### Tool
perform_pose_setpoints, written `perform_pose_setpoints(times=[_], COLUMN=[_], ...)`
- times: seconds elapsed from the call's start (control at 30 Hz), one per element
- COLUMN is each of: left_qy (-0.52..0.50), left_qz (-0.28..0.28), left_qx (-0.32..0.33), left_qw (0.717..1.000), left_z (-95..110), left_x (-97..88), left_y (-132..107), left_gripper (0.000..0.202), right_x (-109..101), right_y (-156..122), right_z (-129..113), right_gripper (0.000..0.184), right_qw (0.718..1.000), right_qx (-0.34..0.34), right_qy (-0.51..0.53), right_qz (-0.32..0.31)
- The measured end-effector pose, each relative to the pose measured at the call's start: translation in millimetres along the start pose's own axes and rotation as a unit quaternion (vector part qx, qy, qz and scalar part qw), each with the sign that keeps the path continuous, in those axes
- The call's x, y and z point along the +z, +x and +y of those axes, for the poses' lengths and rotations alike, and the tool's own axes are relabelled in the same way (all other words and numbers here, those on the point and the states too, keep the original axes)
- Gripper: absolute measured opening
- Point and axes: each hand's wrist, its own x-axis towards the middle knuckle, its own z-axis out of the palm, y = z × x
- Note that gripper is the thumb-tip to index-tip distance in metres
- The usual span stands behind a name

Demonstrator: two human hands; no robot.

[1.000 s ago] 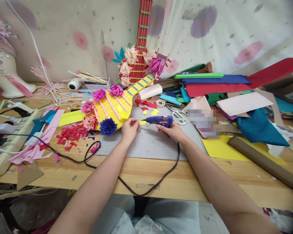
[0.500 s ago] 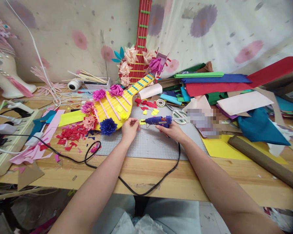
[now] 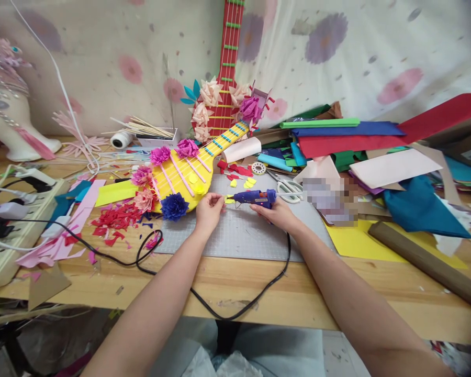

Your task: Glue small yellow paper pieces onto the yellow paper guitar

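Observation:
In my right hand [image 3: 275,211] is a blue hot glue gun [image 3: 255,197], its nozzle pointing left and a glue stick jutting from its back. My left hand [image 3: 209,212] pinches a small yellow paper petal [image 3: 228,199] right by the nozzle; whether the two touch I cannot tell. Just left of that hand lies a yellow paper guitar [image 3: 180,175] with pink strips, trimmed with pink flowers and a dark blue flower [image 3: 174,206]. Loose yellow petals [image 3: 249,183] rest on the grey cutting mat [image 3: 251,235] beyond the gun.
The gun's black cord [image 3: 235,315] loops over the table's front edge toward a power strip [image 3: 43,209]. White-handled scissors [image 3: 289,190] lie behind my right hand. A red paper guitar [image 3: 227,63] leans at the back. Coloured paper [image 3: 353,144] piles up at the right; red scraps [image 3: 118,217] lie left.
The camera view has shifted very slightly. My hands, the glue gun and the petal stay almost where they were, with the nozzle still close to my left fingertips.

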Motion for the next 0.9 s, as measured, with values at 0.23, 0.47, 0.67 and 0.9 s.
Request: perform_pose_setpoints(times=[0.23, 0.47, 0.67, 0.9], left_qy=[0.009, 0.012, -0.01, -0.033], left_qz=[-0.008, -0.017, -0.027, -0.029], left_qx=[0.006, 0.013, 0.009, -0.002], left_qw=[1.0, 1.0, 1.0, 0.999], left_z=[-0.5, -1.9, -0.1, 3.3], left_x=[0.1, -0.5, -0.4, 0.4], left_y=[0.3, -0.1, -2.3, -5.0], left_gripper=[0.006, 0.006, 0.009, 0.011], right_x=[-0.2, -0.7, -0.8, -8.0], right_y=[-0.1, 0.1, 2.5, 12.8], right_z=[-0.6, 0.9, -0.1, 14.4], right_gripper=[0.044, 0.043, 0.044, 0.04], right_qw=[1.0, 0.999, 0.993, 0.959], right_qx=[0.003, 0.013, 0.015, 0.07], right_qy=[-0.003, 0.031, 0.106, 0.102], right_qz=[0.009, 0.01, 0.06, 0.253])
